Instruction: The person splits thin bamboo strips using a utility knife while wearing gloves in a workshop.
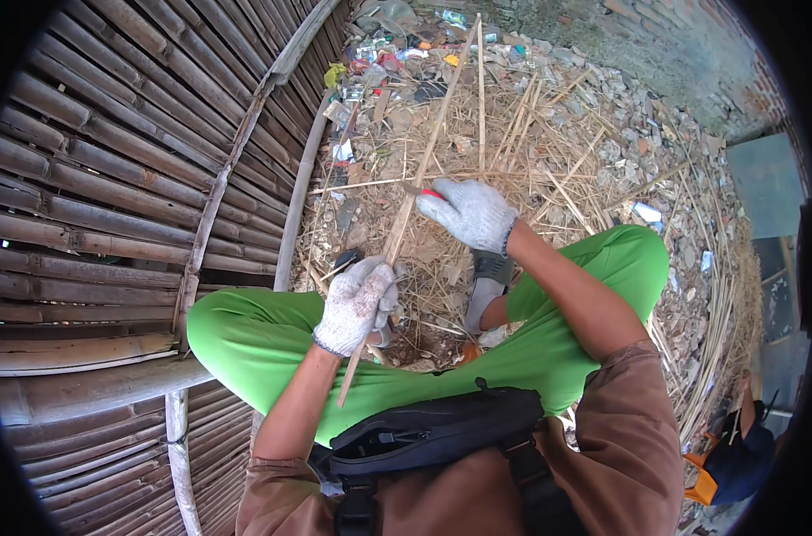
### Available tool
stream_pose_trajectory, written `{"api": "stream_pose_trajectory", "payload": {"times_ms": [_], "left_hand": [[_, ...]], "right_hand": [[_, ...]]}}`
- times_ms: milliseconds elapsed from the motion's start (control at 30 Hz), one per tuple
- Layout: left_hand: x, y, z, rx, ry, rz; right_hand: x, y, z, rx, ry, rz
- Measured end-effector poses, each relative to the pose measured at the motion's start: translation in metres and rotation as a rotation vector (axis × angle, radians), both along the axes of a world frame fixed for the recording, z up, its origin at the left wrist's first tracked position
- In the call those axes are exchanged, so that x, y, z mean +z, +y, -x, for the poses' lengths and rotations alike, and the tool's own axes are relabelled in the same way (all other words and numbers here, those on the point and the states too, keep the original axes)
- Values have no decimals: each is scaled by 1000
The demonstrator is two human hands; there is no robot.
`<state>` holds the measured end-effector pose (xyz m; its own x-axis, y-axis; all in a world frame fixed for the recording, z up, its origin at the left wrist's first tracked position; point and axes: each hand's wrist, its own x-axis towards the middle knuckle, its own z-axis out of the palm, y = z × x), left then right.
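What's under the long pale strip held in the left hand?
Around its edges, straw-strewn ground shows below the strip; its near end crosses over the green trousers. Whatever lies directly beneath is covered, and the left hand hides part of the strip.

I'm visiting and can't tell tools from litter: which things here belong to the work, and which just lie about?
In use:
long pale strip, held by the gloved left hand
red-handled tool, probably a knife, in the gloved right hand

Apparently just lying about:
white scrap
yellow scrap
scattered straw
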<state>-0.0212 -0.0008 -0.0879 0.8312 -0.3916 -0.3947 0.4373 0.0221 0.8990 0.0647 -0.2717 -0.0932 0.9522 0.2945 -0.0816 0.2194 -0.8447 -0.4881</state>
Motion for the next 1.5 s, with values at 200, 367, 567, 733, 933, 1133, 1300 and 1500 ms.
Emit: {"api": "stream_pose_trajectory", "payload": {"times_ms": [200,367,567,733,933,1133,1300,1500], "left_hand": [[0,4,4,-27,-59,-32],[0,5,4,-27,-47,-36],[0,4,5,-49,-74,-72],[3,-2,7,-50,-121,-94],[1,-3,9,-17,-161,-92],[5,3,10,-30,-109,-67],[5,6,8,-66,-101,-84],[0,6,12,-41,-110,-71]], "right_hand": [[16,-2,-1,48,-80,37],[21,-2,8,79,-78,35],[25,-15,-5,24,-102,70],[25,-24,-12,-26,-117,91],[14,-10,10,79,-67,-17],[30,-40,-22,-74,-117,64],[35,-43,-18,-95,-184,91],[31,-37,-14,-34,-104,90]]}}
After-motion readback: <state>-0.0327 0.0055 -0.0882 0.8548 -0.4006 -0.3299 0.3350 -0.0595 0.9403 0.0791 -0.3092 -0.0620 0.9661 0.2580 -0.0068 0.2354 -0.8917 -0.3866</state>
